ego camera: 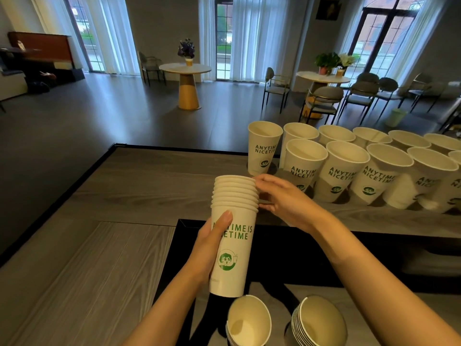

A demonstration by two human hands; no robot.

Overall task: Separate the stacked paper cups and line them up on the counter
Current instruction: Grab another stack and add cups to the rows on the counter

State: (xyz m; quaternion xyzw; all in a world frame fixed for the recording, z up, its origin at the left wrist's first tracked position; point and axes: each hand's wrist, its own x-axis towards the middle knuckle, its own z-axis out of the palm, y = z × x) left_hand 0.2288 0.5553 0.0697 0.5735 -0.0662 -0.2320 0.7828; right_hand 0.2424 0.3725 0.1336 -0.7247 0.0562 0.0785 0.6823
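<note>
From the head camera, the left hand (208, 242) is wrapped around the lower wall of a stack of paper cups (233, 236), thumb laid up the printed side, holding it upright in the air above the dark gap between two counter surfaces. The right hand (282, 198) is half curled at the top of the stack, its fingertips (259, 182) touching the uppermost rims; whether they have already pinched the top cup free I cannot tell. On the counter (154, 181) beyond the hands, a double row of single cups (346, 168) stands upright, rims up, running off to the right edge of the view, the cups just beside one another. The leftmost cup (264, 148) of the back row marks the open end of the line, with bare counter to its left. Two more stacks (284, 323) lie near the bottom edge on the lower surface, mouths turned toward the camera, not yet started. The step in hand looks like peeling the top cup off the held stack. The next move calls for a light pinch on one rim only, a slight twist to break the nesting while the left hand keeps the rest steady, then setting the cup upright next to the row's end without nudging its neighbours.
</note>
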